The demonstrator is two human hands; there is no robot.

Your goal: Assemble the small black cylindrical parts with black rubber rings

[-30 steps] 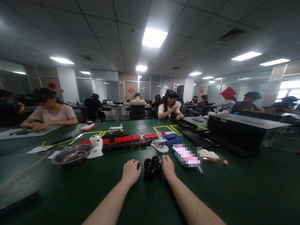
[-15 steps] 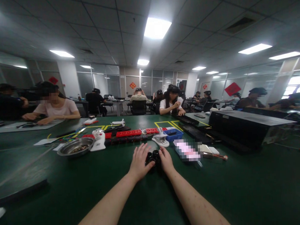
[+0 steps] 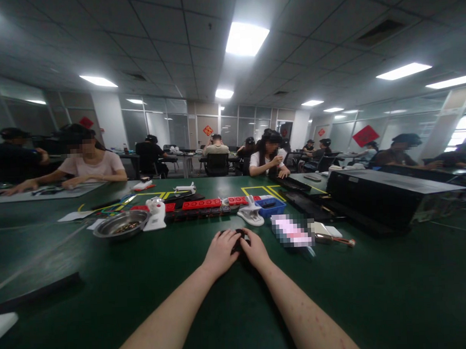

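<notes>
A small black object (image 3: 239, 243) with rounded parts sits on the green table between my hands, mostly covered by them. Its kind I cannot make out. My left hand (image 3: 221, 253) curls its fingers over the left and top of it. From the other side, my right hand (image 3: 255, 249) closes on it, with the thumb near its middle. Just beyond them stands a white clamp-like stand (image 3: 252, 215). Behind that lie a long strip of red and black parts (image 3: 202, 204) and a blue basket (image 3: 273, 207).
To the left is a metal bowl (image 3: 121, 225) of small brassy pieces, beside a white stand (image 3: 155, 215). A blurred pink packet (image 3: 292, 231) and a wired battery-like pack (image 3: 328, 237) lie right. A large black case (image 3: 388, 193) stands further right; co-workers sit across the table.
My left fingers, spread before, have folded down over the black object. My right hand has closed in from its side, so less of the object shows. The view has shifted slightly.
</notes>
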